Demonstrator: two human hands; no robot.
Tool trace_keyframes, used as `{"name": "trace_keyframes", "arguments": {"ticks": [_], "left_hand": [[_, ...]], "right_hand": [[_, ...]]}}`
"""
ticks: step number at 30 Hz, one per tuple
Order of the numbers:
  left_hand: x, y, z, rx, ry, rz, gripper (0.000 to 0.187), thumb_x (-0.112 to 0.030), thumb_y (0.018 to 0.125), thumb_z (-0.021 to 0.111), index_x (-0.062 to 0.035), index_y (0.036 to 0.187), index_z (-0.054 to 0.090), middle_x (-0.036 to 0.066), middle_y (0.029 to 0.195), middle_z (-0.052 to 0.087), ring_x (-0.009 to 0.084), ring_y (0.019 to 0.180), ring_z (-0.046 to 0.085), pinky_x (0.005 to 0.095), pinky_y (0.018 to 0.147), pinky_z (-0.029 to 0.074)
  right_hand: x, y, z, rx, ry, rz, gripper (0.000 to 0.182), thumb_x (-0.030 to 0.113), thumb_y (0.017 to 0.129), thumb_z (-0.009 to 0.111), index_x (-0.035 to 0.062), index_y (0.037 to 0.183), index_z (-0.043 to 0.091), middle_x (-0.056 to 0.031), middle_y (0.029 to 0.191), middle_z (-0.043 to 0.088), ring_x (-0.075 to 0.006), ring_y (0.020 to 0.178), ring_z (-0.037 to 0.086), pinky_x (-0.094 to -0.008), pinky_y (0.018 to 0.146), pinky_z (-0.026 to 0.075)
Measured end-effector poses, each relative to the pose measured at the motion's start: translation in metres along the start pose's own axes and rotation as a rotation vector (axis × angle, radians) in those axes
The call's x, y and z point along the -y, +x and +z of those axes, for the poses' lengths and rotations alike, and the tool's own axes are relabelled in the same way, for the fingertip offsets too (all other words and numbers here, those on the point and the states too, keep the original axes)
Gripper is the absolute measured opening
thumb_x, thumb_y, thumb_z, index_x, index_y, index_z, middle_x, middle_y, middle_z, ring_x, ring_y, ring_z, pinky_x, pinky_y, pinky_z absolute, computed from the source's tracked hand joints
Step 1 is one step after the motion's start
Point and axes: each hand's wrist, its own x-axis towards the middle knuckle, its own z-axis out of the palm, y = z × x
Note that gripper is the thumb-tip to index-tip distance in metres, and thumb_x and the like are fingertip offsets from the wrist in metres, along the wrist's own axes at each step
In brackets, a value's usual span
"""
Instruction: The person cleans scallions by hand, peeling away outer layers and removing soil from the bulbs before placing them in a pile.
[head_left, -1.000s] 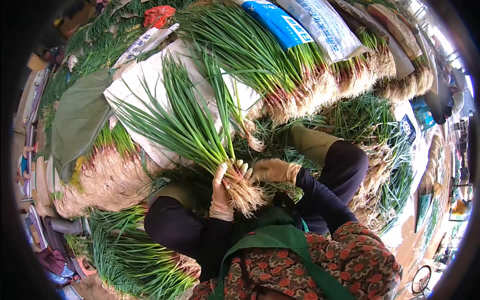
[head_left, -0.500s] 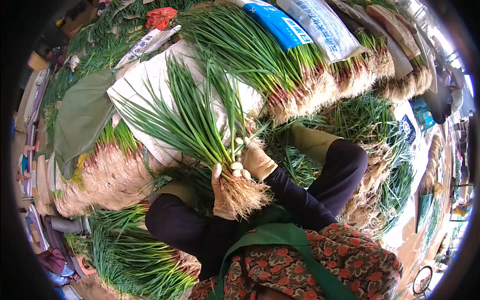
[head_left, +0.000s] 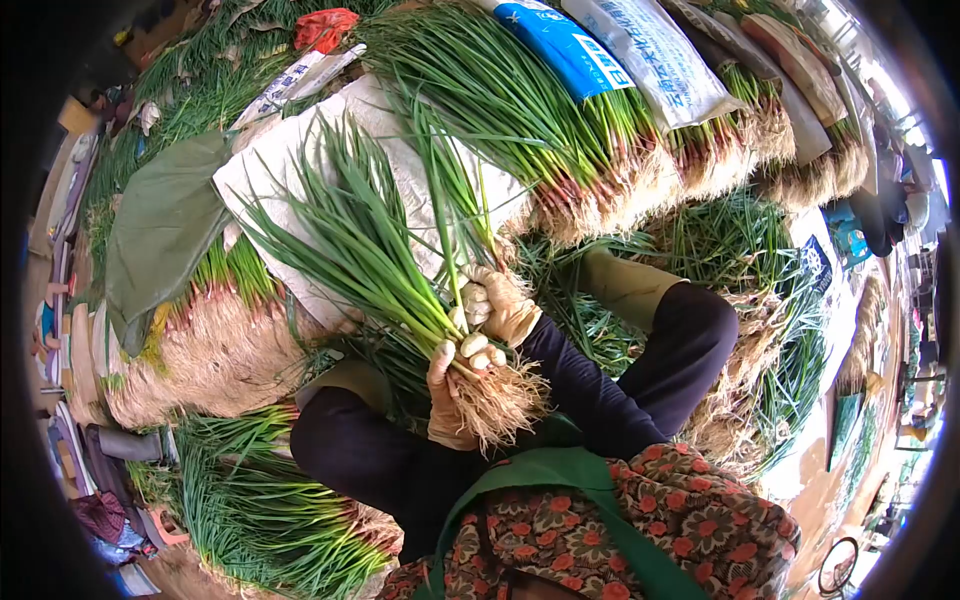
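Observation:
My left hand (head_left: 449, 405), in a pale glove, is wrapped round a bunch of long green stalks (head_left: 385, 265) just above their stringy roots (head_left: 500, 402). White fingertips show at the front of the bunch. To its right my right hand (head_left: 503, 303), also gloved, is closed at the base of a few separate stalks that rise beside the bunch. The leaves fan out up and left over a white sheet (head_left: 300, 165). What lies inside the right fingers is partly hidden.
Rows of bundled stalks with roots (head_left: 600, 190) lie ahead, partly under blue (head_left: 565, 50) and white sacks (head_left: 660, 65). A green cloth (head_left: 165, 230) covers a bundle at left. More stalks (head_left: 280, 510) lie at lower left. My bent knees flank my hands.
The bunch's leaves have tilted further left and its roots have shifted slightly right and down. My right hand has turned a little, with its fingers curled more beside the bunch.

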Motion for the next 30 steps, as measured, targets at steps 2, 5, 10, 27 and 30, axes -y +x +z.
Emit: {"name": "trace_keyframes", "arguments": {"ticks": [2,5,10,27,30], "left_hand": [[0.002,0.005,-0.005,0.028,0.043,0.029,0.040,-0.024,0.091,0.051,-0.0066,0.126,0.044,0.001,0.078,0.046,0.0143,0.070,0.048,0.0365,0.082,0.043],[0.004,0.011,-0.002,0.021,-0.026,0.010,0.038,-0.022,0.091,0.052,-0.0066,0.125,0.044,0.001,0.078,0.046,0.0136,0.070,0.049,0.0375,0.083,0.041],[-0.031,0.004,-0.016,0.503,-0.206,0.006,0.041,-0.028,0.093,0.052,-0.0108,0.128,0.039,0.000,0.085,0.045,0.0126,0.078,0.053,0.0418,0.093,0.043],[-0.005,0.028,-0.024,-0.234,0.255,0.001,0.043,-0.027,0.092,0.051,-0.0026,0.127,0.048,0.011,0.109,0.061,0.0263,0.099,0.060,0.0406,0.089,0.049],[-0.005,0.027,-0.032,-0.187,0.240,-0.049,0.036,-0.028,0.092,0.051,-0.0033,0.118,0.052,0.013,0.108,0.061,0.0269,0.097,0.060,0.0445,0.090,0.048]], "right_hand": [[0.005,0.007,-0.006,-0.059,-0.083,-0.073,0.024,0.021,0.094,0.042,0.0151,0.070,0.041,0.0047,0.049,0.032,-0.0099,0.035,0.025,-0.0251,0.032,0.020],[0.016,0.023,-0.021,-0.091,-0.274,-0.372,0.022,0.024,0.094,0.043,0.0149,0.074,0.047,0.0043,0.050,0.034,-0.0102,0.036,0.028,-0.0251,0.034,0.024],[0.138,-0.005,-0.099,0.043,-0.292,-0.662,0.021,0.026,0.091,0.047,0.0105,0.084,0.059,0.0040,0.059,0.046,-0.0073,0.052,0.043,-0.0204,0.044,0.034],[0.011,-0.033,-0.098,0.023,-0.923,-0.592,0.031,0.026,0.094,0.054,0.0009,0.110,0.061,-0.0046,0.089,0.068,-0.0107,0.074,0.059,-0.0262,0.060,0.046],[0.032,-0.037,-0.057,-0.280,-0.795,-0.340,0.036,0.038,0.094,0.051,0.0065,0.109,0.061,-0.0027,0.085,0.064,-0.0041,0.055,0.040,-0.0166,0.052,0.036]]}}
